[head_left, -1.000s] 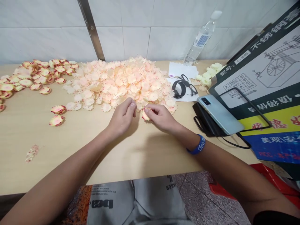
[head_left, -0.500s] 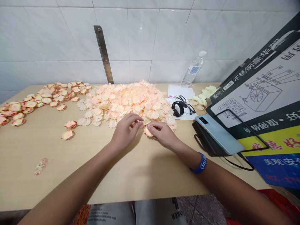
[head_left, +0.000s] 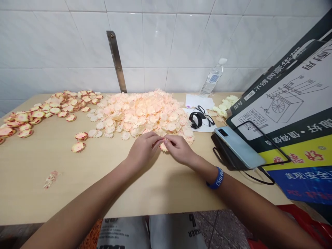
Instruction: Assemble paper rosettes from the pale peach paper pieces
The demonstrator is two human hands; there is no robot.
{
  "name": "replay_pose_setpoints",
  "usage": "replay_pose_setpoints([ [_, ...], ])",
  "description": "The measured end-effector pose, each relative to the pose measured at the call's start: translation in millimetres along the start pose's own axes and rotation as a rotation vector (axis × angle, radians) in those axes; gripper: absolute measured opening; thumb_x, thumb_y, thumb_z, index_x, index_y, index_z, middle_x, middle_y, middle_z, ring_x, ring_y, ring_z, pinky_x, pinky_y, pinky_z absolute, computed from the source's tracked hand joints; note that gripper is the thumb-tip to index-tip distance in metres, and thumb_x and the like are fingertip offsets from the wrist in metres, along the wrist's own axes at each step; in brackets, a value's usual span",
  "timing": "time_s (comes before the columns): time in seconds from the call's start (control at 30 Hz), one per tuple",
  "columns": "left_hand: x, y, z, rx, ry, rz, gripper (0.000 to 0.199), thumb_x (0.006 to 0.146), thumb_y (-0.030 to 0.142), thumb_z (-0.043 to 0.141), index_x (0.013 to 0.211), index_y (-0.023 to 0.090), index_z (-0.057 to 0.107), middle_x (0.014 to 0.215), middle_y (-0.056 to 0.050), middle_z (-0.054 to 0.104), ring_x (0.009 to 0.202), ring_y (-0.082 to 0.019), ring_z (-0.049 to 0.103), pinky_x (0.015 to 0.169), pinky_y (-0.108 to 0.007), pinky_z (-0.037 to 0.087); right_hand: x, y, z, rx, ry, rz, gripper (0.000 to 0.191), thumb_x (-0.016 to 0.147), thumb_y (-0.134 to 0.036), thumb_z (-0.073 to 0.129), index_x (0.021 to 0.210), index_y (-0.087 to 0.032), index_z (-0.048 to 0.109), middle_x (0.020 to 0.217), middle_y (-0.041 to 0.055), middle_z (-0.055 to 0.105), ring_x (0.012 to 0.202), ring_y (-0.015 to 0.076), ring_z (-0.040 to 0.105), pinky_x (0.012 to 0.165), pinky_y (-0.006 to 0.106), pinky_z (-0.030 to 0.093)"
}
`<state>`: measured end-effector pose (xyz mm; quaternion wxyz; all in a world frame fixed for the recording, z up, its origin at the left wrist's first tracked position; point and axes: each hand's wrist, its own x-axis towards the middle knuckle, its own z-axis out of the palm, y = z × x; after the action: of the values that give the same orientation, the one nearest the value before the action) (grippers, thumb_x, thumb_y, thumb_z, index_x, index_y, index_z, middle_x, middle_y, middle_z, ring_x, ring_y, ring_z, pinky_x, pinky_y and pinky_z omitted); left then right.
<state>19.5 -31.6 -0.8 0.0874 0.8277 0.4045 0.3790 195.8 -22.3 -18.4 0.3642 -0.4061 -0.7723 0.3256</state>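
Tabletop — paper flower between left hand and right hand

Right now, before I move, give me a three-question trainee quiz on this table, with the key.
1. Is the blue wristband on the left arm or the right arm?
2. True or false: the smartphone lies on top of the pile of pale rosettes.
3. What does the right hand pinch?

Key: 1. Right arm. 2. False. 3. A pale frilled rosette.
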Motion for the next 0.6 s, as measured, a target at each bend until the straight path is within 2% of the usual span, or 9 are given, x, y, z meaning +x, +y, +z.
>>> replay_pose_setpoints([
  [0.17, -1, 4, -0.4, 0.135, -0.114, -0.013, 0.019, 0.09, 0.017, 0.056, 0.078, 0.016, 0.071, 0.076, -0.003, 0.066, 0.065, -0.013, 0.06, 0.061, -0.025, 0.046, -2, -1, 0, -0.168, -0.004, -0.109, 0.028, 0.093, -0.023, 0.04, 0.065, -0.02, 0.042, 0.059, -0.0024, 0.043, 0.056, 0.0118, 0.041, 0.057, 0.027, 0.029],
  [0.27, -3, 5, 2.4, 0.355, -0.067, 0.088, 0.023, 0.091, 0.017, 0.053, 0.072, 0.014, 0.066, 0.071, -0.004, 0.061, 0.064, -0.015, 0.056, 0.058, -0.027, 0.042, -3, -4, 2, -0.157, -0.018, -0.07, 0.029, 0.094, -0.023, 0.038, 0.065, -0.02, 0.041, 0.061, -0.0012, 0.047, 0.058, 0.0124, 0.044, 0.058, 0.027, 0.03],
  [0.37, -4, 1, 3.4, 0.513, -0.023, 0.182, 0.024, 0.09, 0.01, 0.05, 0.069, 0.015, 0.061, 0.069, -0.004, 0.057, 0.066, -0.016, 0.054, 0.057, -0.028, 0.039, -3, -9, 4, -0.117, 0.01, -0.007, 0.031, 0.094, -0.026, 0.039, 0.063, -0.021, 0.038, 0.058, -0.0023, 0.044, 0.056, 0.0121, 0.041, 0.055, 0.026, 0.029],
  [0.47, -3, -5, 1.6, 0.522, -0.056, 0.212, 0.021, 0.088, 0.008, 0.052, 0.07, 0.016, 0.059, 0.071, -0.004, 0.057, 0.069, -0.016, 0.053, 0.057, -0.027, 0.038, -3, -12, 4, -0.086, 0.01, 0.025, 0.033, 0.093, -0.027, 0.039, 0.061, -0.021, 0.035, 0.055, -0.0035, 0.041, 0.054, 0.0115, 0.038, 0.053, 0.026, 0.026],
  [0.6, 0, -11, -0.3, 0.375, -0.111, 0.138, 0.018, 0.091, 0.014, 0.052, 0.076, 0.016, 0.063, 0.078, -0.004, 0.062, 0.075, -0.016, 0.057, 0.063, -0.026, 0.043, -2, -13, 3, -0.08, -0.008, 0.037, 0.032, 0.092, -0.026, 0.039, 0.061, -0.021, 0.035, 0.055, -0.0038, 0.041, 0.054, 0.0112, 0.037, 0.053, 0.026, 0.026],
])
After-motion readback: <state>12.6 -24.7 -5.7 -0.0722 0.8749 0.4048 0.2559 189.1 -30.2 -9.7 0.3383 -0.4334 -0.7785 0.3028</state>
